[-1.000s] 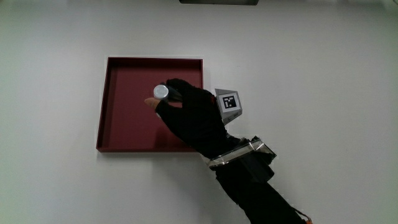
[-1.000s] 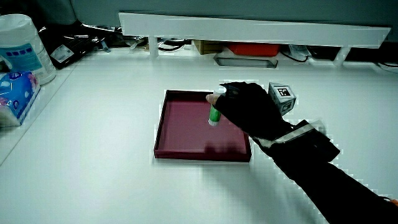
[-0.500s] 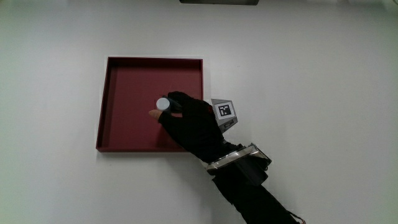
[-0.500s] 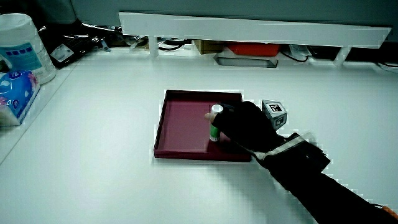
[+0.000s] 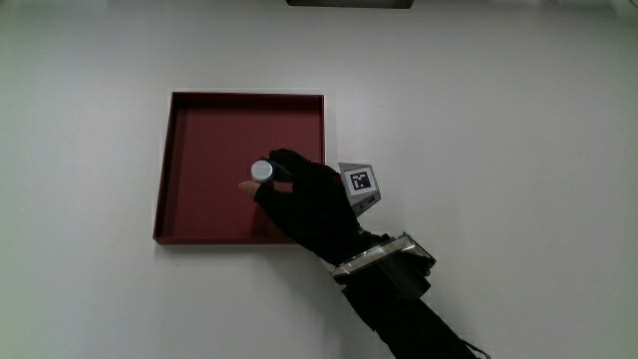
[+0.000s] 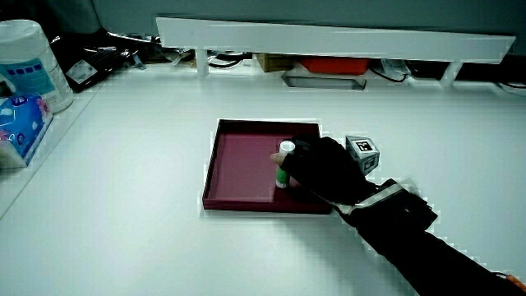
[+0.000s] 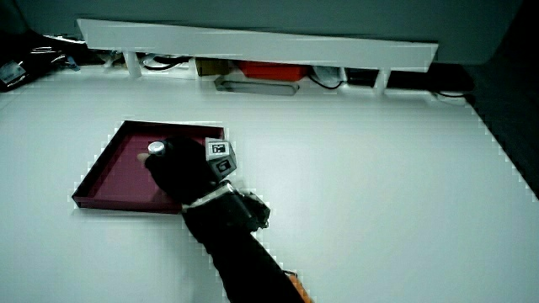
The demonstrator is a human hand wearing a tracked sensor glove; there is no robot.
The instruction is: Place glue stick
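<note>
- Glue stick (image 5: 261, 171) upright inside the dark red tray (image 5: 199, 130), near the tray's middle, white cap up; green body visible in a side view (image 6: 283, 174) with its base down at the tray floor.
- Seen in a side view (image 7: 156, 148) only as a pale cap poking out just beside the glove.
- Gripped by the hand (image 5: 311, 199): fingers curled snugly round the stick's body, a bare fingertip (image 5: 245, 186) showing on the stick's side away from the glove.
- Hand over the part of the tray nearer to the person, forearm (image 5: 409, 309) running back across the tray's near rim toward the person.
- Patterned cube (image 5: 360, 180) on the back of the glove, just outside the tray's side rim in the main view; also clear in both side views (image 6: 362, 153) (image 7: 220, 153).
- Tray flat on the white table (image 5: 498, 150), square, low walled, holding nothing else visible besides the stick and the hand.
- White tub with blue label (image 6: 29, 62) and a blue packet (image 6: 18, 119) close together near the table's edge, well apart from the tray.
- Low white partition (image 6: 329, 37) along the table, clutter of cables and an orange-red item (image 7: 265, 70) under it.
</note>
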